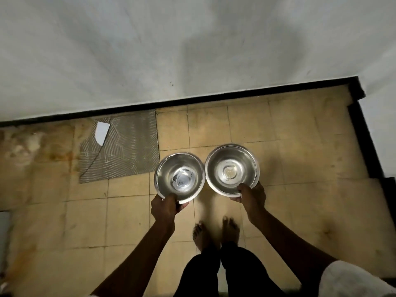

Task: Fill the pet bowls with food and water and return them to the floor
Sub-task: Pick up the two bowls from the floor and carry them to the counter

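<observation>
Two round steel bowls hang side by side above the tiled floor, their rims almost touching. My left hand (pixel 166 207) grips the near rim of the left bowl (pixel 179 175), whose bottom shows a bright reflection. My right hand (pixel 250 195) grips the near rim of the right bowl (pixel 232 168), which has a small pale patch in its bottom. I cannot tell if either bowl holds water or food. My bare feet stand just behind the bowls.
A white wall with a black skirting (pixel 214 99) runs across ahead. The yellowish tile floor (pixel 300 146) has a bare grey patch (pixel 120 151) with a white shard at the left. A black-edged corner juts in at the right.
</observation>
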`<state>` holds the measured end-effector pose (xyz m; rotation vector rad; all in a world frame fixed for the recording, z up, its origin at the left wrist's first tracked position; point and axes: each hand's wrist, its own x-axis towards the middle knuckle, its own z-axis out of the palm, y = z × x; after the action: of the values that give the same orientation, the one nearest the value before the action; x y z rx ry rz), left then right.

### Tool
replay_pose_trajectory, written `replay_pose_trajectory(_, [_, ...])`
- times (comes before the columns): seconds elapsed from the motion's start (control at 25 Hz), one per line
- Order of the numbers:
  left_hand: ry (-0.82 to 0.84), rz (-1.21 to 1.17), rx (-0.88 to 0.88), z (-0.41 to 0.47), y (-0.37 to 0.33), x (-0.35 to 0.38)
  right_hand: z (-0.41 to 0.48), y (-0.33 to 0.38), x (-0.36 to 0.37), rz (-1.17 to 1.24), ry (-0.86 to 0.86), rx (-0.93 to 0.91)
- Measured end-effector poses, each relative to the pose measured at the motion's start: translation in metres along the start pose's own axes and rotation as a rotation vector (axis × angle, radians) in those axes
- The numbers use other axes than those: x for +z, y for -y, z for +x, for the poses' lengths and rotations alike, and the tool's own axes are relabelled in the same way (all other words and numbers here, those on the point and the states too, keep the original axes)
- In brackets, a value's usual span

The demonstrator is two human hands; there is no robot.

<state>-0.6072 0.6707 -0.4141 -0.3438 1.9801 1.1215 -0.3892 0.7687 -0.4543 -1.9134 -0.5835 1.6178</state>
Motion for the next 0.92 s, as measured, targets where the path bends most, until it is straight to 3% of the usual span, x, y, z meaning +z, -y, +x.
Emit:
replay_pose_trajectory(0.16, [0.05,0.037,0.061,-0.087,-0.053,-0.035,-0.086,0.072,-0.041,-0.034,0.028,-0.04])
replay_pose_trajectory(0.36, [0.126,0.135,0.169,-0.149,-0.077,-0.061,-0.155,0.098,-0.092,0.025,-0.04,-0.037])
replay_pose_trajectory(0.6, [0.352,0.332,0.23,-0.171,-0.081,-0.069,-0.209,0.075,-0.129,0.116,-0.143,-0.002])
replay_pose_trajectory(0.92, [0.704,0.701,0.313,-0.188,-0.095,-0.051,-0.284,-0.003,-0.157,0.435,-0.446,0.065])
